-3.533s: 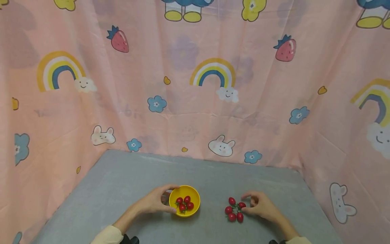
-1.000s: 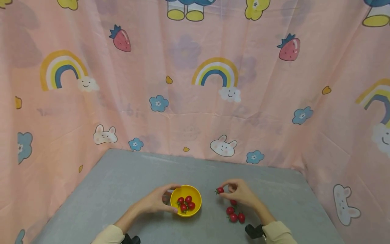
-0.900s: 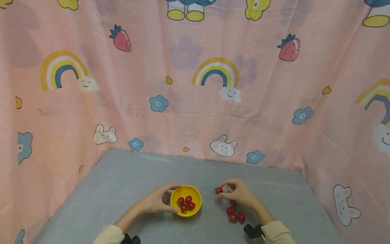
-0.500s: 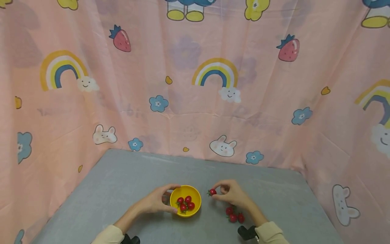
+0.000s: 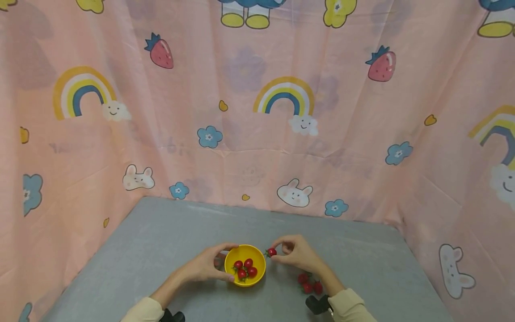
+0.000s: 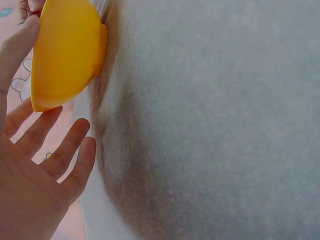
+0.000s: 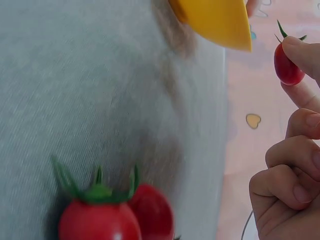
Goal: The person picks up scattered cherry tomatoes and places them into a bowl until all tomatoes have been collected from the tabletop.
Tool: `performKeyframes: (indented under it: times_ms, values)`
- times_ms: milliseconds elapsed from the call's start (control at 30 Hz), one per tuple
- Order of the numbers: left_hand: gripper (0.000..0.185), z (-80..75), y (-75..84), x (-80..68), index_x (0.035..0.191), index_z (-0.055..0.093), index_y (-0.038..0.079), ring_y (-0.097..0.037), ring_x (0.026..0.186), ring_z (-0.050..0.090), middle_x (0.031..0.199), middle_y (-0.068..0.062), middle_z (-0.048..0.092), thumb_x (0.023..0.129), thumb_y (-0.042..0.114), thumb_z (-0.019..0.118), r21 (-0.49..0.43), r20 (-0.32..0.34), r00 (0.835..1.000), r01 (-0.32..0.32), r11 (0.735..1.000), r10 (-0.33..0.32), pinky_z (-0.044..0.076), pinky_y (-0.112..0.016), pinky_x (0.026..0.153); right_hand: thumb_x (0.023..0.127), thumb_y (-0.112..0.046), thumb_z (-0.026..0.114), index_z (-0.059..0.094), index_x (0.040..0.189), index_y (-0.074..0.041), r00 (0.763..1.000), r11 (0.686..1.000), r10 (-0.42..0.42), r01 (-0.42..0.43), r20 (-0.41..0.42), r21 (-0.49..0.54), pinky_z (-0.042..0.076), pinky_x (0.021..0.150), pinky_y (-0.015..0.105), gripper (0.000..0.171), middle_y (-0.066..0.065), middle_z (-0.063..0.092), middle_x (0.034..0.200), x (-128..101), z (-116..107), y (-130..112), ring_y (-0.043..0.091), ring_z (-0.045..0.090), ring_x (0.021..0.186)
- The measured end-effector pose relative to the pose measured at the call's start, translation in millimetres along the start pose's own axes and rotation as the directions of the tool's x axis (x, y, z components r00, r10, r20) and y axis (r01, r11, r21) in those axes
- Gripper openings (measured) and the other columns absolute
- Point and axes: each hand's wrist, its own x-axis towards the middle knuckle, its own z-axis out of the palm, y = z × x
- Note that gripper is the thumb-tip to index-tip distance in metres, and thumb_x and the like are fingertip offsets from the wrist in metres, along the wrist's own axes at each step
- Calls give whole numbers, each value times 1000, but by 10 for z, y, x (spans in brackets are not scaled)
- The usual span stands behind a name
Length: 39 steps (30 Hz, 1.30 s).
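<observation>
Grey table (image 5: pixel 169 232); apparently pinched tomato (image 5: pixel 272 252) beside bowl (image 5: pixel 257 268)

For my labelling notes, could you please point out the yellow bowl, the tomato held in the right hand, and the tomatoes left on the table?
yellow bowl (image 5: pixel 259 260): head view, right inner wall.
held tomato (image 5: pixel 272 252): head view, red body.
loose tomatoes (image 5: pixel 308 287): head view, middle tomato.

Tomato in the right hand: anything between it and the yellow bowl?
Nothing visible. The right hand pinches the tomato just beside the yellow bowl rim; the left hand grips the bowl's far side.
</observation>
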Motion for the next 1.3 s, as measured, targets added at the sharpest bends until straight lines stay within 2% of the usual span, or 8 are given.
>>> performKeyframes:
  times_ms: [300,600,800,1033,1300]
  values:
    - [74,1,4,2,148,50,16,-26,117,59,144,-6,53,85,28,86,-9,3,1000,10,1000,-9,52,-41,95,87,-18,83,77,103,-12,999,999,-32,31,45,17,33,52,21,17,-4,42,64,100,119,61,10,41,58]
    - [73,-8,-1,-2,148,49,15,-27,117,59,144,-7,53,86,26,85,-8,3,1000,14,1000,-14,52,-43,95,87,-23,83,78,102,-15,998,1000,-9,9,68,12,35,52,22,17,-4,43,63,149,212,32,11,43,58]
    - [73,-7,2,-2,148,48,14,-27,117,59,144,-7,53,86,27,85,4,6,1000,10,1000,-10,53,-42,94,88,-17,83,77,103,-10,997,1000,-26,25,72,15,35,52,21,18,-5,42,63,156,236,47,10,42,57]
    - [74,-1,2,-1,148,49,14,-28,118,59,145,-6,53,86,27,85,11,3,1000,7,1000,-7,53,-41,94,88,-6,80,73,104,2,996,995,-82,79,42,64,31,50,21,20,-2,40,63,53,116,132,10,38,55]
    - [73,-4,-6,-5,148,49,15,-27,118,59,145,-6,52,86,26,85,-2,2,1000,2,1000,-2,52,-42,94,88,-6,80,71,106,6,998,996,-64,64,-10,56,31,51,20,23,-5,38,62,-185,-146,333,6,34,55]
